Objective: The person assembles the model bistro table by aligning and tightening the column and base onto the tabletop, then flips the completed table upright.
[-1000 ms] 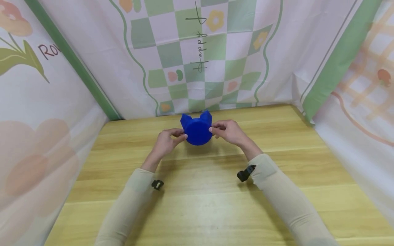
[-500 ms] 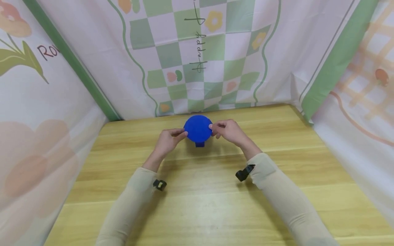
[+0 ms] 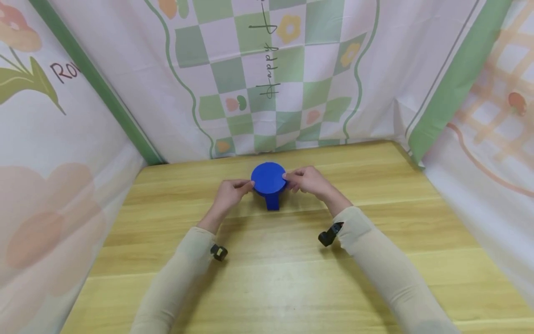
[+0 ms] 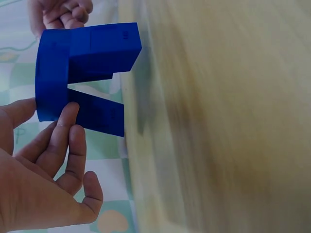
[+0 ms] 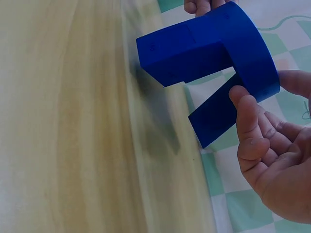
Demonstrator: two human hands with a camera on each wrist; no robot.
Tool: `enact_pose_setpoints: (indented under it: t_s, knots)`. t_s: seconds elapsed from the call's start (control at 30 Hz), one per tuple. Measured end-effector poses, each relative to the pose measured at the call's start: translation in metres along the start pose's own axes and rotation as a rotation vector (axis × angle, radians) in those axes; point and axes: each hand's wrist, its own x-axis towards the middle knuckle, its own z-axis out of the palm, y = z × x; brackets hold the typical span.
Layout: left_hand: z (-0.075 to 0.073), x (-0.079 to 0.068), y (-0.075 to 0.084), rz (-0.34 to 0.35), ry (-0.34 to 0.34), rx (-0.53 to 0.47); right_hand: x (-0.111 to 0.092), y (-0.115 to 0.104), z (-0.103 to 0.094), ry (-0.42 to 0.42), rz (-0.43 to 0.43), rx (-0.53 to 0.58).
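A small blue stool (image 3: 268,177) with a flat round top and block-like legs is between my two hands near the back of the table. My left hand (image 3: 229,194) pinches the left rim of the top, thumb above and fingers below. On the opposite rim, my right hand (image 3: 309,180) pinches it the same way. One leg (image 3: 272,201) shows toward me in the head view. From the left wrist, the legs (image 4: 104,51) point toward the tabletop, and a blurred shadow lies below them. Whether the legs touch the wood I cannot tell.
The wooden table (image 3: 267,278) spreads out in front of me. A patterned cloth (image 3: 267,93) hangs along its back edge, and printed cloths stand at the left and right sides. Small dark wrist cameras (image 3: 331,234) sit under both forearms.
The stool has tilted between my hands: its legs pointed away toward the back cloth, and now point downward with one leg toward me. Both hands kept hold and came slightly lower and nearer.
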Motion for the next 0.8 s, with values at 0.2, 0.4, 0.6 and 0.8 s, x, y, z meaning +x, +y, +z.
enact_pose_setpoints:
  t_s: [0.2, 0.4, 0.6, 0.8]
  knots:
    - [0.003, 0.001, -0.006, -0.018, -0.002, -0.004, 0.002, 0.004, 0.004, -0.020, 0.018, 0.012]
    - [0.005, 0.000, -0.010, -0.044, 0.001, -0.005, 0.003, 0.009, 0.007, -0.047, 0.020, 0.010]
    - [0.006, 0.002, -0.010, -0.042, 0.013, 0.019, 0.003, 0.010, 0.008, -0.054, 0.013, -0.016]
    - [0.003, 0.001, -0.009, 0.028, 0.020, 0.134, 0.003, 0.011, 0.004, -0.055, -0.008, -0.090]
